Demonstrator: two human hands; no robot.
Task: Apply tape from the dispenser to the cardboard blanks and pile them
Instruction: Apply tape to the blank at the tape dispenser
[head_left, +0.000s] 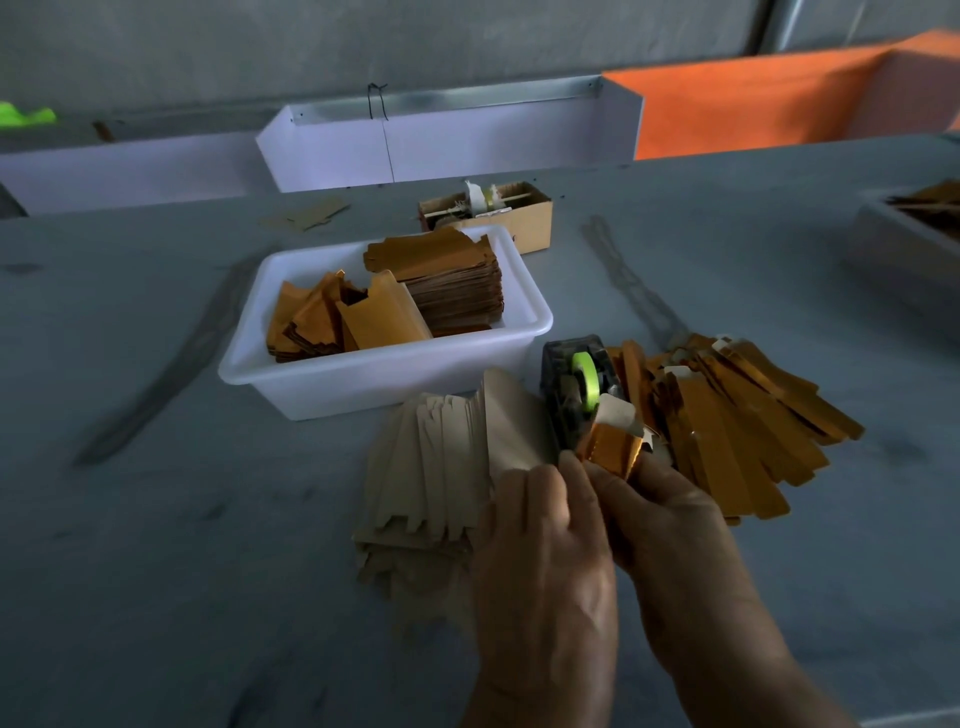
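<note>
Your right hand holds a gold card right at the front of the tape holder. Your left hand curls beside it, maybe pinching the tape; it is hard to see. Pull the tape straight and press it flat.

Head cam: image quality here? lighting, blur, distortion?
Head view: dim and underexposed; wide-angle bending at the table edges; corners soft, hands slightly blurred; gold blanks throw small glints; tape dispenser and white bin in the centre read clearly; orange panel is saturated.
</note>
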